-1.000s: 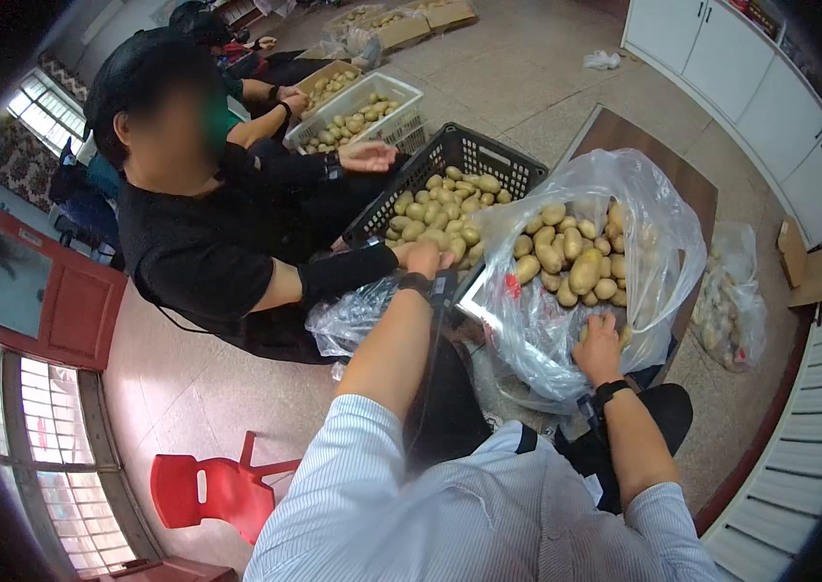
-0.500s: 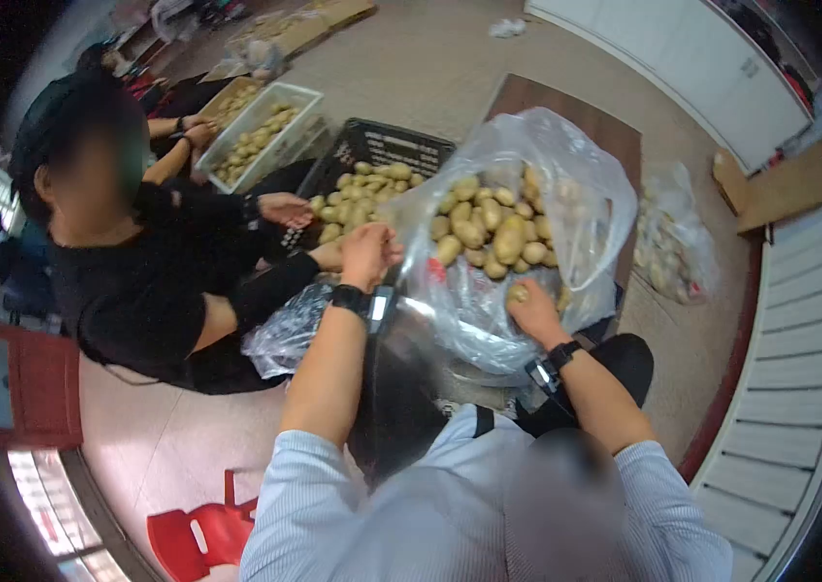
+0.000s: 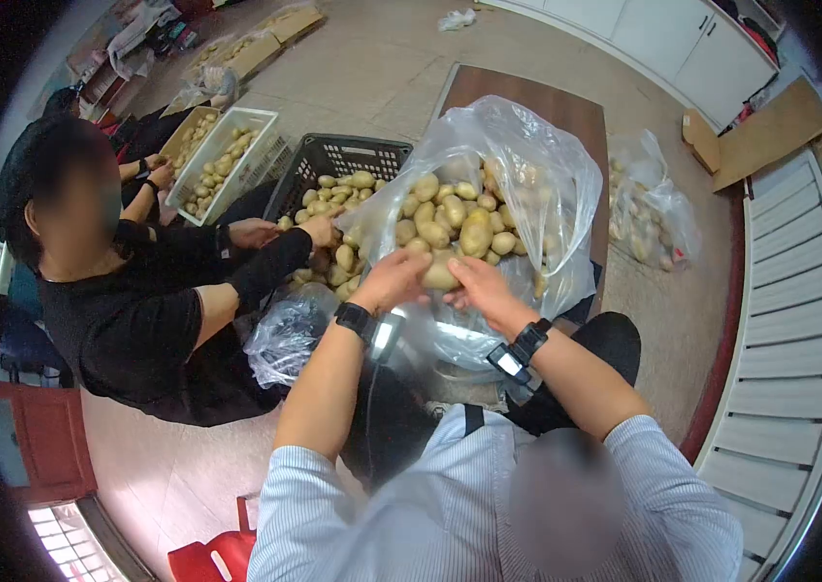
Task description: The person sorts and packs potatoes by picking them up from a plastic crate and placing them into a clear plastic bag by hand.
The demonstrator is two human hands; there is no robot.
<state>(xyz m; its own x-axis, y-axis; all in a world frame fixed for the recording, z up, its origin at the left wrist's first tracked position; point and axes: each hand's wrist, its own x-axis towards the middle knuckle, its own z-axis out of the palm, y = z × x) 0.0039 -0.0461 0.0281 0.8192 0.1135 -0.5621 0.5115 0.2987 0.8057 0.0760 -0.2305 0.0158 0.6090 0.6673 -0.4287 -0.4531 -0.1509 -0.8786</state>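
A potato (image 3: pixel 440 273) is held between my two hands, at the near side of a large clear plastic bag (image 3: pixel 566 160). My left hand (image 3: pixel 394 279) has its fingers around the potato's left end. From the other side, my right hand (image 3: pixel 482 290) grips its right end. Just beyond them, many loose potatoes (image 3: pixel 476 234) lie in the opened bag. To the left stands a black crate (image 3: pixel 353 155) partly filled with potatoes, where a co-worker's hand (image 3: pixel 319 231) reaches in close to my left hand.
The co-worker in black sits on my left, beside a crumpled clear bag (image 3: pixel 287 335). White (image 3: pixel 268 124) and yellow crates of potatoes stand farther left. A brown board (image 3: pixel 576 116) lies under the big bag. Another filled bag (image 3: pixel 663 209) rests at right; a red chair (image 3: pixel 217 558) is near.
My left hand has moved right and toward me, from beside the bag's left edge. My right hand has moved left with a potato, and both hands now hold it. The view has shifted slightly.
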